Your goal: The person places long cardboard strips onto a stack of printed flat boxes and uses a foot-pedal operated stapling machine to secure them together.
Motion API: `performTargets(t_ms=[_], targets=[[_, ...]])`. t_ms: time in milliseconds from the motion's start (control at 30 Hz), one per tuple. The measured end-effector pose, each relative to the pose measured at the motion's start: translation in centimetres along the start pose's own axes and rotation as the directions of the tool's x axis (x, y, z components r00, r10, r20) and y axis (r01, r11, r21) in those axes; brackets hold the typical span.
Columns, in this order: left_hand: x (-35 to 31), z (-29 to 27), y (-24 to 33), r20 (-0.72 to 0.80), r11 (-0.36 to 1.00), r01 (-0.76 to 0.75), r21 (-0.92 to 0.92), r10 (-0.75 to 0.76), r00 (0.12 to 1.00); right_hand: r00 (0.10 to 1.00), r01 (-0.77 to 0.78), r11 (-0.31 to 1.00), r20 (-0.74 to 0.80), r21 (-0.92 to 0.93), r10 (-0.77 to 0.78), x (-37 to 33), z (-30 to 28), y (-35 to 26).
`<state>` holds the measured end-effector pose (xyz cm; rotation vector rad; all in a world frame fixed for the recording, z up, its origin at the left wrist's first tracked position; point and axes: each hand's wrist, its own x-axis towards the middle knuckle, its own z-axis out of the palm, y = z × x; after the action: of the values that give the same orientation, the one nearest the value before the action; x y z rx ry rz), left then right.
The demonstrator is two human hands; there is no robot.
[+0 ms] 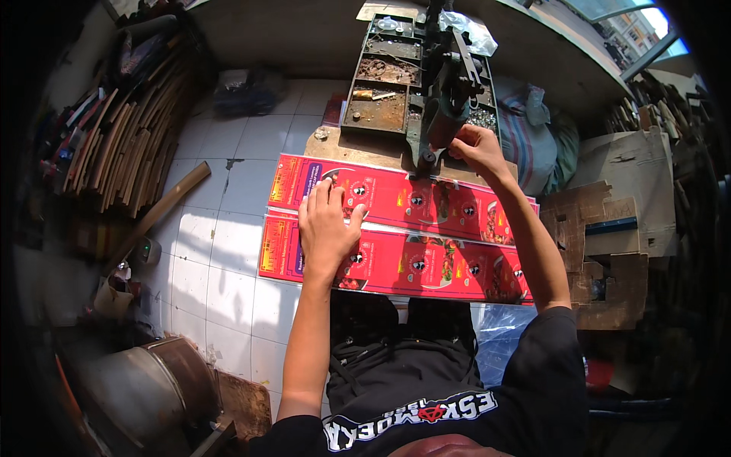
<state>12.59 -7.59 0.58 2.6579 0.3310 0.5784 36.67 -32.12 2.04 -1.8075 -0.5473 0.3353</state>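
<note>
Two long red printed sheets lie side by side across my lap and the bench edge: a far sheet and a near sheet, both with food pictures. My left hand rests on them near their left ends, fingers spread and pressing on the far one. A dark green hand press stands on the wooden bench, its round lower post at the far sheet's edge. Beside that post, my right hand has its fingertips pinched together; whatever they hold is too small to make out.
Behind the sheets, a green metal tray holds small parts in compartments, with shiny bits right of the press. Stacked boards stand at left, cut cardboard at right. A metal drum sits lower left on the tiled floor.
</note>
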Motion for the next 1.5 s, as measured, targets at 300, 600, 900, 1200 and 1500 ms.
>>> performTargets(t_ms=[300, 600, 900, 1200, 1500], targets=[[-0.2, 0.0, -0.2, -0.010, 1.000, -0.011, 0.007, 0.011, 1.000, 0.997, 0.064, 0.996, 0.048, -0.054, -0.062, -1.7, 2.8, -0.8], [0.1, -0.1, 0.4, 0.017, 1.000, -0.003, -0.009, 0.003, 1.000, 0.990, 0.118, 0.989, 0.086, -0.091, -0.111, -2.6, 2.2, -0.8], [-0.4, -3.8, -0.6, -0.002, 0.986, -0.006, -0.167, 0.006, 1.000, 0.979, 0.102, 0.886, -0.115, -0.451, -0.171, -17.1, -1.4, -5.3], [-7.4, -7.3, -7.9, -0.072, 0.900, 0.433, -0.059, -0.436, 0.897, 0.803, -0.509, 0.707, -0.567, -0.491, 0.185, -32.2, -4.6, 1.1], [-7.8, -6.4, -7.8, 0.010, 0.846, 0.519, -0.120, -0.522, 0.853, 0.671, -0.545, 0.803, -0.700, -0.242, 0.245, -31.5, -2.0, 1.5]])
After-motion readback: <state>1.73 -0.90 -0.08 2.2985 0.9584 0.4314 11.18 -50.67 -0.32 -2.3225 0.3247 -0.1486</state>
